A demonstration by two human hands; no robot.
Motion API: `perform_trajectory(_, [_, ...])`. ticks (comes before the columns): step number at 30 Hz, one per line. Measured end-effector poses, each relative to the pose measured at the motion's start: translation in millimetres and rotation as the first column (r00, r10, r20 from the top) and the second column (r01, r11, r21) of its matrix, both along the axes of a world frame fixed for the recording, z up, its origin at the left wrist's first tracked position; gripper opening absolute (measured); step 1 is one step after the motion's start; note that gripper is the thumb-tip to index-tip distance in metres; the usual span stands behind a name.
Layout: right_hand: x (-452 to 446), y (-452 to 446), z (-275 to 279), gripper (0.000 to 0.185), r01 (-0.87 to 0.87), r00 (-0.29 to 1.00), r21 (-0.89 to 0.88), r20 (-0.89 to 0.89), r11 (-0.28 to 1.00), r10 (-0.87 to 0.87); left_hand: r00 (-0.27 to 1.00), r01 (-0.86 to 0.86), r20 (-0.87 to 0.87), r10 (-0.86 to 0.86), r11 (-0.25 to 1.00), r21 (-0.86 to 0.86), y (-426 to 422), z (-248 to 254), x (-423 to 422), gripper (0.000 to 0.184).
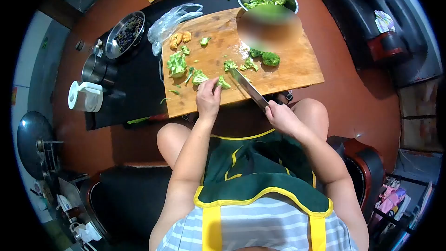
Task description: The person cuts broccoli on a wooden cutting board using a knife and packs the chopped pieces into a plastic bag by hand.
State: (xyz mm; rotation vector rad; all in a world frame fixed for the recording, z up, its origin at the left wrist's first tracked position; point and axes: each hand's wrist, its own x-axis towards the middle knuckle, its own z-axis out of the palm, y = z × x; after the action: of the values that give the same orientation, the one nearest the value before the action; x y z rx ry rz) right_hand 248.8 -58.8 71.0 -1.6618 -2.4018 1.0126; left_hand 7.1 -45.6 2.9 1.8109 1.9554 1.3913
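Observation:
My right hand (283, 118) is wrapped round the handle of a kitchen knife (249, 88). Its blade slants up and left over the wooden cutting board (288, 76), with the tip by a small broccoli floret (230, 65). My left hand (208, 97) is closed at the board's near edge, its fingertips on a cut broccoli piece (223, 82). Just left of those fingers lies another broccoli piece (199, 77). A larger pale-green broccoli chunk (176, 64) sits at the board's left side. Dark-green broccoli heads (270, 58) rest beyond the blade.
A steel bowl (293, 1) holding cut broccoli stands past the board's far edge, beside a blurred patch. Yellowish chunks (180, 39) lie at the board's upper left. A plastic bag (169, 21), a steel basin (111, 46) of dark pieces, a pot (94, 69) and a white pitcher (86, 96) line the black table.

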Motion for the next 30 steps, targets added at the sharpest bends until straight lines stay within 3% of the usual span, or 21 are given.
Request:
perform_trajectory(1, [-1.4, -8.3, 7.9, 0.023, 0.034, 0.998, 0.025, 0.059, 0.999, -0.035, 1.0, 0.005, -0.004, -0.005, 1.0, 0.005, -0.5, -5.0, -3.3, 0.02])
perform_trajectory(3, [-1.9, -27.3, 11.6, 0.017, -0.059, 0.985, 0.14, 0.167, 0.988, 0.035, 1.0, -0.006, 0.008, 0.006, 1.0, -0.006, -1.6, -9.8, -5.8, 0.02])
perform_trajectory(6, [-3.5, -45.8, 9.8, 0.016, -0.111, 0.986, 0.157, 0.137, 0.981, 0.089, 0.998, -0.027, 0.06, 0.03, 0.998, -0.049, -3.8, -11.4, -4.4, 0.02])
perform_trajectory(14, [-11.9, -49.8, 0.9, 0.012, -0.15, 0.957, 0.155, 0.273, 0.976, 0.104, 0.991, 0.01, 0.13, -0.005, 0.999, -0.039, -3.2, -21.4, -7.6, 0.018])
perform_trajectory(22, [-20.0, -55.7, 2.5, 0.012, -0.146, 0.934, 0.225, 0.353, 0.963, 0.059, 0.999, 0.007, 0.051, -0.009, 1.0, 0.03, -1.7, -14.8, -7.4, 0.017])
perform_trajectory(25, [-23.6, -51.5, 4.0, 0.011, -0.172, 0.915, 0.233, 0.397, 0.957, 0.068, 0.995, 0.016, 0.095, -0.017, 1.0, 0.009, -1.2, -13.9, -7.8, 0.016])
perform_trajectory(30, [-26.9, -25.5, 6.9, 0.012, -0.184, 0.93, 0.097, 0.338, 0.978, 0.142, 0.995, 0.025, 0.093, -0.021, 0.999, -0.036, -3.1, -17.4, -8.5, 0.016])
